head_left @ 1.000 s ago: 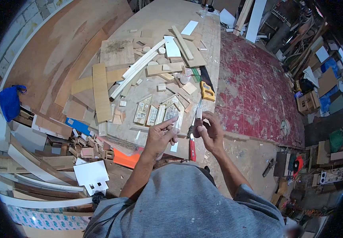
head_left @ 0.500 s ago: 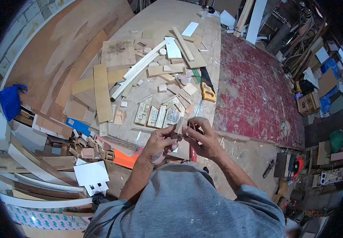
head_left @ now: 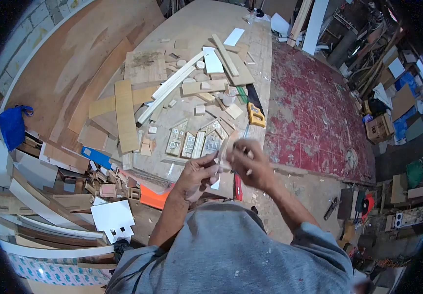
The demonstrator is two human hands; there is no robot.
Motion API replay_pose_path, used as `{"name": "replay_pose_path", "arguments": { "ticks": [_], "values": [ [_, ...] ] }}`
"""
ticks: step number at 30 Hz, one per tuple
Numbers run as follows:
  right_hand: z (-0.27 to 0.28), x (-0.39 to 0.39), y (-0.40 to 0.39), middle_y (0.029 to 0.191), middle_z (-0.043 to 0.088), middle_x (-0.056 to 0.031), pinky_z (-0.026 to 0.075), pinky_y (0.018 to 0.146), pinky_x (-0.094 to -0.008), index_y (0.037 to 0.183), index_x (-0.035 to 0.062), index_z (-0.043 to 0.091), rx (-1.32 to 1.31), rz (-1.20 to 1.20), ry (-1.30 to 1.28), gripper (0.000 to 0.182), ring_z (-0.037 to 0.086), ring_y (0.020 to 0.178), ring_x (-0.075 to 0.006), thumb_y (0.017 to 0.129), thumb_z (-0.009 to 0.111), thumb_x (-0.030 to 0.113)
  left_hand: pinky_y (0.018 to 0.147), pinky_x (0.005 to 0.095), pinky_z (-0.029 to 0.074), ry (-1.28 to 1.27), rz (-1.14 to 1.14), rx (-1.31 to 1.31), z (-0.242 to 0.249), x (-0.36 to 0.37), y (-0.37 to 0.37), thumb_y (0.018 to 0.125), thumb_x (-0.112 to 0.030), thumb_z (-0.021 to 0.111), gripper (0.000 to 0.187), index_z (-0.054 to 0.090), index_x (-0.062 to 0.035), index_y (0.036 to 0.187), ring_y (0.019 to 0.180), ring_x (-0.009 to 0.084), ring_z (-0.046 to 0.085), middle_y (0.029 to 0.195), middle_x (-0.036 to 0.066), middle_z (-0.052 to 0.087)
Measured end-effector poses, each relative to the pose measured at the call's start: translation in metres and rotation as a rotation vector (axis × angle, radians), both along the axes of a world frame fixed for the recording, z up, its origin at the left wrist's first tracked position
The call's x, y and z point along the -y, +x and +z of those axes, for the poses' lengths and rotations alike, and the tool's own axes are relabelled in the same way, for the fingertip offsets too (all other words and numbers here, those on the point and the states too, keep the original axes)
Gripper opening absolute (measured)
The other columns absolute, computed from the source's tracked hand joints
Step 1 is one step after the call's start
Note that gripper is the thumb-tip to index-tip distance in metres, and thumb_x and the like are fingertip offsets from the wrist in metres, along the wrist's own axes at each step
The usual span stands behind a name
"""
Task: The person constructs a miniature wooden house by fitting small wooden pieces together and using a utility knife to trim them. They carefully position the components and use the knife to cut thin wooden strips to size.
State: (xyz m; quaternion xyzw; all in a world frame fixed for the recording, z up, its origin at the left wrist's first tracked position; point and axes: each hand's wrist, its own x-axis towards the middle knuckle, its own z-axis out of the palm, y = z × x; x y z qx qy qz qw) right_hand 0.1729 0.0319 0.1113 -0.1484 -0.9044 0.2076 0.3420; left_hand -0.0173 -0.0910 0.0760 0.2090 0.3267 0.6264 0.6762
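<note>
Two bare hands were brought together near the middle of the frame, over the near edge of the desk (head_left: 169, 169). Between them a small pale piece (head_left: 220, 154), probably of thin wood, was seen. By the left hand (head_left: 191, 177) it was held near its lower end, and the fingers were closed narrowly on it. The right hand (head_left: 251, 165) was placed just beside its upper part, with the fingers bent; because they were blurred, it could not be told whether the piece was also gripped by them.

The piece was judged to be very light and rather stiff, dry and not slippery, but its thin edges could perhaps be chipped or snapped if it was bent strongly. It seemed best taken by its two long sides, between thumb and forefinger, with only mild pressure.

Just above the left hand, small house-shaped panels (head_left: 176, 138) with window frames were laid on the desk. A saw with a yellow handle (head_left: 256, 114) was seen farther up, near the right edge of the desk. On the carton (head_left: 381, 128) at the right of the frame some dark marks were printed, too small to be read. No brand could be read on the saw, and no label was visible on the piece.
</note>
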Motion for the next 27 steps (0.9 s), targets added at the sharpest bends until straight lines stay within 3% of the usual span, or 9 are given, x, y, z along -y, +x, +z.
{"name": "replay_pose_path", "arguments": {
  "ticks": [2, 4, 6, 10, 15, 16, 22, 24, 27],
  "values": [
    [-0.002, 0.003, 0.000, 0.116, 0.056, -0.0178, 0.050, 0.091, -0.0409, 0.121, 0.0062, 0.066, -0.010, 0.127, 0.055, 0.044, 0.058, 0.106, -0.0349, 0.078, 0.075, -0.002, 0.052, 0.0163, 0.042, 0.010, 0.010, -0.004, 0.001, -0.005, -0.005, 0.093, -0.004, 0.066, 0.043, 0.060, -0.0027, 0.136, 0.065, 0.0054, 0.057, 0.092, 0.006, 0.071],
    [-0.015, -0.024, 0.003, 0.121, 0.057, -0.0189, 0.052, 0.089, -0.0414, 0.121, 0.0072, 0.068, -0.013, -0.124, 0.034, 0.042, 0.059, 0.111, -0.0340, 0.080, 0.074, -0.002, 0.053, 0.0161, 0.043, -0.002, -0.007, 0.003, 0.000, 0.000, -0.001, 0.093, -0.004, 0.067, 0.048, 0.057, -0.0028, 0.140, 0.065, 0.0060, 0.057, 0.093, 0.006, 0.071],
    [-0.009, -0.033, 0.007, 0.122, 0.057, -0.0182, 0.053, 0.088, -0.0410, 0.121, 0.0084, 0.068, -0.117, -0.198, -0.036, 0.042, 0.060, 0.111, -0.0333, 0.081, 0.076, -0.001, 0.053, 0.0159, 0.042, 0.008, 0.014, -0.005, 0.007, -0.004, 0.001, 0.093, -0.004, 0.067, 0.049, 0.057, -0.0025, 0.141, 0.066, 0.0062, 0.057, 0.091, 0.006, 0.070],
    [0.010, 0.002, 0.002, 0.117, 0.059, -0.0156, 0.052, 0.088, -0.0417, 0.119, 0.0090, 0.068, 0.006, 0.158, 0.089, 0.043, 0.060, 0.105, -0.0329, 0.079, 0.076, -0.002, 0.053, 0.0153, 0.043, 0.002, -0.002, 0.012, 0.006, -0.004, 0.000, 0.094, -0.003, 0.066, 0.048, 0.057, -0.0036, 0.141, 0.066, 0.0059, 0.058, 0.088, 0.007, 0.069],
    [0.002, -0.029, 0.007, 0.117, 0.056, -0.0165, 0.051, 0.083, -0.0429, 0.117, 0.0071, 0.067, -0.073, -0.136, 0.103, 0.037, 0.059, 0.100, -0.0321, 0.082, 0.072, -0.003, 0.051, 0.0144, 0.041, -0.026, -0.038, -0.005, 0.004, -0.006, -0.003, 0.094, -0.003, 0.066, 0.045, 0.059, -0.0033, 0.138, 0.065, 0.0043, 0.057, 0.094, 0.009, 0.072],
    [0.009, -0.022, 0.007, 0.118, 0.055, -0.0170, 0.052, 0.084, -0.0432, 0.118, 0.0085, 0.068, -0.074, -0.021, 0.098, 0.038, 0.059, 0.101, -0.0336, 0.081, 0.073, -0.002, 0.050, 0.0144, 0.041, -0.021, -0.037, 0.001, 0.006, -0.006, -0.001, 0.094, -0.003, 0.065, 0.044, 0.060, -0.0037, 0.137, 0.065, 0.0042, 0.057, 0.095, 0.009, 0.073],
    [0.005, 0.000, 0.001, 0.113, 0.055, -0.0147, 0.051, 0.085, -0.0414, 0.120, 0.0108, 0.068, 0.050, 0.144, 0.089, 0.044, 0.058, 0.102, -0.0319, 0.078, 0.074, -0.002, 0.044, 0.0129, 0.039, -0.022, -0.052, -0.099, 0.000, -0.010, -0.005, 0.095, -0.004, 0.064, 0.036, 0.064, -0.0018, 0.131, 0.057, 0.0006, 0.054, 0.083, 0.003, 0.071],
    [0.002, -0.010, -0.002, 0.105, 0.058, -0.0133, 0.051, 0.080, -0.0393, 0.123, 0.0101, 0.066, -0.029, 0.001, 0.073, 0.049, 0.058, 0.094, -0.0293, 0.077, 0.074, -0.005, 0.046, 0.0128, 0.040, -0.039, -0.007, -0.111, -0.001, -0.011, 0.001, 0.095, -0.004, 0.064, 0.035, 0.065, -0.0017, 0.130, 0.060, 0.0008, 0.055, 0.082, 0.002, 0.069],
    [0.011, 0.003, -0.006, 0.108, 0.055, -0.0147, 0.051, 0.077, -0.0405, 0.122, 0.0093, 0.066, -0.002, 0.139, 0.116, 0.048, 0.057, 0.094, -0.0296, 0.076, 0.074, -0.005, 0.047, 0.0136, 0.040, -0.029, -0.014, -0.095, 0.005, -0.012, 0.001, 0.094, -0.002, 0.064, 0.035, 0.065, -0.0009, 0.129, 0.063, 0.0011, 0.056, 0.086, 0.003, 0.070]
  ]
}}
